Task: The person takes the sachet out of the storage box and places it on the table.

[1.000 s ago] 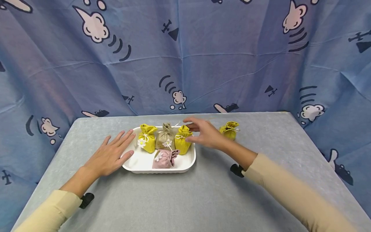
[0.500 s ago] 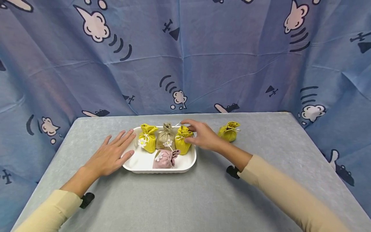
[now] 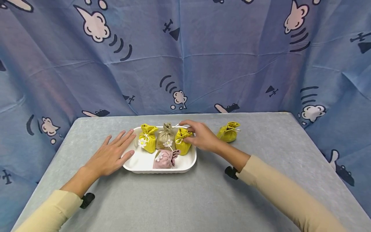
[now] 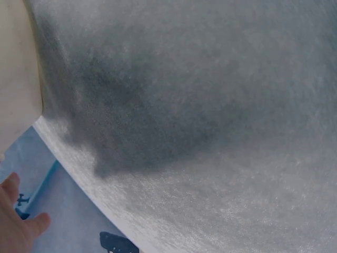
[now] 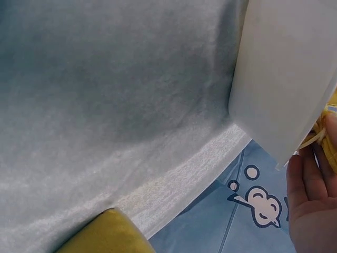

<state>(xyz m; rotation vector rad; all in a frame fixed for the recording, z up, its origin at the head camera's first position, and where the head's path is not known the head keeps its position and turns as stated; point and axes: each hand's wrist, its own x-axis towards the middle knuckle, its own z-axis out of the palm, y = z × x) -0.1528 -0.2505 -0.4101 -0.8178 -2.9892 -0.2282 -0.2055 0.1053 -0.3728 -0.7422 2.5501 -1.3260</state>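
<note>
A white tray (image 3: 139, 165) holds several small drawstring pouches. At its right end stands a yellow pouch (image 3: 182, 146), and my right hand (image 3: 203, 137) pinches its gathered neck between thumb and fingers. The right wrist view also shows this hand (image 5: 313, 205) at the yellow cloth, just over the tray wall. Left of that pouch are a beige pouch (image 3: 162, 141) and another yellow pouch (image 3: 150, 143) with a white flower. A pink pouch (image 3: 166, 161) lies in front of them. My left hand (image 3: 108, 158) rests with straight fingers against the tray's left rim.
A further yellow pouch (image 3: 227, 133) stands on the grey-covered table (image 3: 162, 203), right of the tray and behind my right forearm. Behind the table's far edge hangs a blue patterned curtain (image 3: 220, 64).
My right hand has moved slightly left and its fingers have closed on the neck of the tray's right yellow pouch, whose top has shifted a little. The left hand has stayed in place.
</note>
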